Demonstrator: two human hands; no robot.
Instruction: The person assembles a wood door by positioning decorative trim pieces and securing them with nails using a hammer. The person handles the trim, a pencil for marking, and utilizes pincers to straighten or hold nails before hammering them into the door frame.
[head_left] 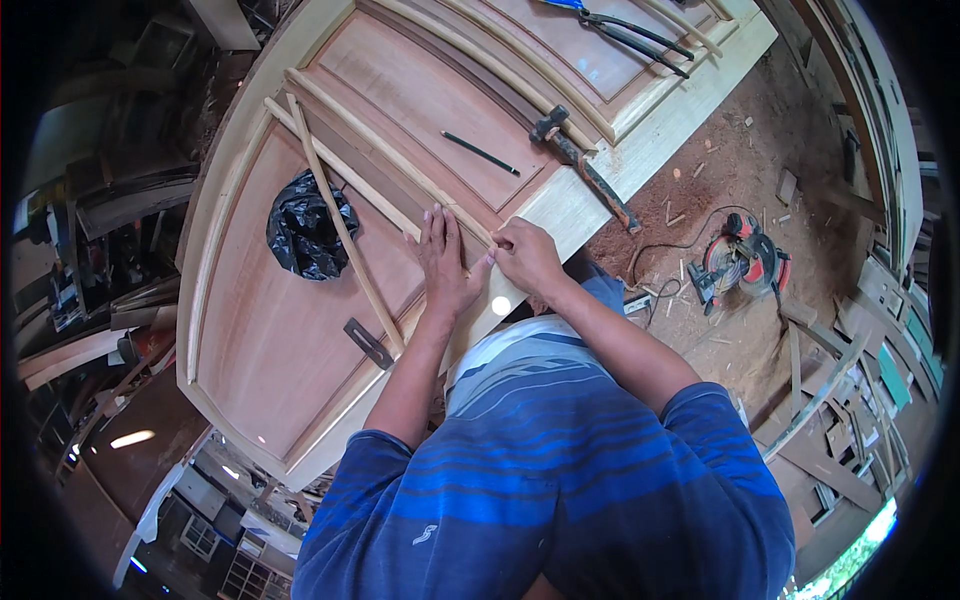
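A large wooden door panel point(300, 370) with pale mouldings lies in front of me. My left hand point(447, 265) rests on it near its front edge, fingers stretched flat beside a pale wooden strip point(385, 140), thumb pointing to my right hand. At the near end of that strip, my right hand point(530, 258) is closed in a pinch; what its fingertips hold is hidden. A dark pencil point(480, 152) and a hammer point(572, 155) lie beyond my hands. To the left, a loose strip point(345, 225) leans across a black plastic bag point(308, 240).
Blue-marked pincers point(630, 38) lie at the panel's far right. A dark, slotted block point(367, 343) sits near its front edge. On the dirt floor at right stands a corded circular saw point(740, 265) among wood scraps. Wood offcuts point(830, 450) are piled beyond.
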